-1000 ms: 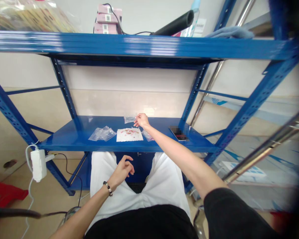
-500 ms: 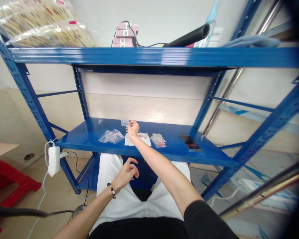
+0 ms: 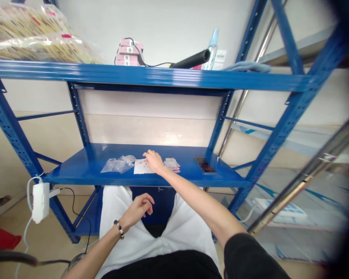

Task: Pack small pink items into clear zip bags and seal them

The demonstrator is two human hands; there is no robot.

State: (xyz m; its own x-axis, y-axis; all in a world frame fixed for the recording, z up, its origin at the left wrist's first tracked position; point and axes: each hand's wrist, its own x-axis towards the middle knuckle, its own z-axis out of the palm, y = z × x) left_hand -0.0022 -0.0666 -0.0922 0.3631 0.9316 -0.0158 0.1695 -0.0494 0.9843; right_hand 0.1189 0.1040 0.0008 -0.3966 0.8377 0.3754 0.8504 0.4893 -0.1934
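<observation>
My right hand [image 3: 153, 160] reaches palm down over a white sheet of paper [image 3: 140, 168] on the blue shelf, its fingers bent and a little apart. Small reddish bits lie on the paper, partly covered by the hand; nothing shows in its grip. Left of the paper is a loose pile of clear plastic bags [image 3: 122, 164]. On its right sits a stack of small clear bags with pink-red contents [image 3: 172, 164]. My left hand [image 3: 142, 206] hangs above my lap in front of the shelf edge, fingers loosely curled and apart from the thumb, holding nothing.
A blurred-out dark object [image 3: 206, 165] lies at the shelf's right. The upper shelf [image 3: 151, 76] holds pink boxes [image 3: 129, 52], a black tube [image 3: 191, 59], a spray bottle [image 3: 212, 49] and big filled plastic bags [image 3: 43, 46]. A white power strip [image 3: 40, 202] hangs at the left post.
My right hand has come from behind the paper down over its right part. A clear bag beside it at the back is gone from there. The camera view has shifted; my left hand stays low.
</observation>
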